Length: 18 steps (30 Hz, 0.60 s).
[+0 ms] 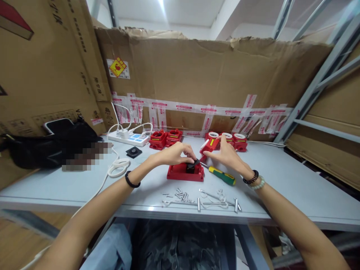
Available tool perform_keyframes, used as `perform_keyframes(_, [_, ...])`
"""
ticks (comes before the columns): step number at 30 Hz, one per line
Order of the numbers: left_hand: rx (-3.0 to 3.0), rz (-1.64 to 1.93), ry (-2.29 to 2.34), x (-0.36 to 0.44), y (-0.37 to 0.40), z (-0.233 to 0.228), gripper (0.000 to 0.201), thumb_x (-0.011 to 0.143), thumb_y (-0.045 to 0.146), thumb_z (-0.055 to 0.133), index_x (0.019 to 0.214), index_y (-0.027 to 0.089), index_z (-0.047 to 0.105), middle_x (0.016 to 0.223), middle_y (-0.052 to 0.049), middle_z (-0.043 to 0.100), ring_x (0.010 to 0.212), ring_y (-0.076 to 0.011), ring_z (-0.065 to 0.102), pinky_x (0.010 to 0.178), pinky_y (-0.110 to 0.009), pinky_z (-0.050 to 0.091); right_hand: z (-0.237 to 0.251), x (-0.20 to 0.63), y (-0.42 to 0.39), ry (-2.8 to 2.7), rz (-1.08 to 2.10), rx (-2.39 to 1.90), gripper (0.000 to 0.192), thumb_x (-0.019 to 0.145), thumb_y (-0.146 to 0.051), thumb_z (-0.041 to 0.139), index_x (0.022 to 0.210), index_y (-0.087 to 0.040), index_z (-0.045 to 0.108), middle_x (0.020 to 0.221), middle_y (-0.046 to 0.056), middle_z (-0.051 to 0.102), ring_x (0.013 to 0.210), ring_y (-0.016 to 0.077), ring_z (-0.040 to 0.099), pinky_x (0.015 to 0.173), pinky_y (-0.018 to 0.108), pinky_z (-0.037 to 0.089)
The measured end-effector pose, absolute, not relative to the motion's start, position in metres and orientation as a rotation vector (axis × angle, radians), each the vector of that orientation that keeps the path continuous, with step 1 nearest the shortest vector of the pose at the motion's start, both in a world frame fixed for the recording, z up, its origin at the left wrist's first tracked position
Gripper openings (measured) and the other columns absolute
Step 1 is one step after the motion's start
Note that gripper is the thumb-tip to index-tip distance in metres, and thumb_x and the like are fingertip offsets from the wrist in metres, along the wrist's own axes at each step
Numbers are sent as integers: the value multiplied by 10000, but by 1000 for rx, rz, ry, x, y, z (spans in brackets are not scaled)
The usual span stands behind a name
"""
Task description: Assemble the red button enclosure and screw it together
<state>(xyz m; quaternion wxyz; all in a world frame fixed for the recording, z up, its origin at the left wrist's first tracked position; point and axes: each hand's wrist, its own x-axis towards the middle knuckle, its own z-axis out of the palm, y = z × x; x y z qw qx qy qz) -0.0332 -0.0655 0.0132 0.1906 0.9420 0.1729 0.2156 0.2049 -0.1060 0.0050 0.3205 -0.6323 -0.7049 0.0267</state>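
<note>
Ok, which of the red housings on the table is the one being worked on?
The flat red housing at the table's front, directly under both hands. The left hand presses a black part into it; the other red housings stand untouched along the cardboard wall.

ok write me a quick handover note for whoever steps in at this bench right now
Left hand: fingertips on the black insert, pressing it at the red housing.
Right hand: fingers beside the insert, near another red part.
Screwdriver lies on the table, right of the housing. Loose screws sit in front.
Done: insert at the housing. Left: no screws fitted that I can see.
</note>
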Motion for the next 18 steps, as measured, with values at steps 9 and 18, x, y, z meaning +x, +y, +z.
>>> perform_keyframes(9, [2649,669,554,-31,-68,6,236,807,358,661,926,161,712,879,-61,676,772,-142,617,731,-253,466,8,202,-108,-1855,63,-1698,646,638,-578,668,1067,-193,376,862,83,667,787,274,648,644,347,458])
perform_keyframes(18, [2601,752,603,-28,-69,0,227,779,376,685,817,152,685,758,-34,656,673,-119,564,637,-232,438,6,204,-105,-1857,42,-1691,668,628,-577,669,1085,-184,382,907,105,668,813,281,651,664,351,459])
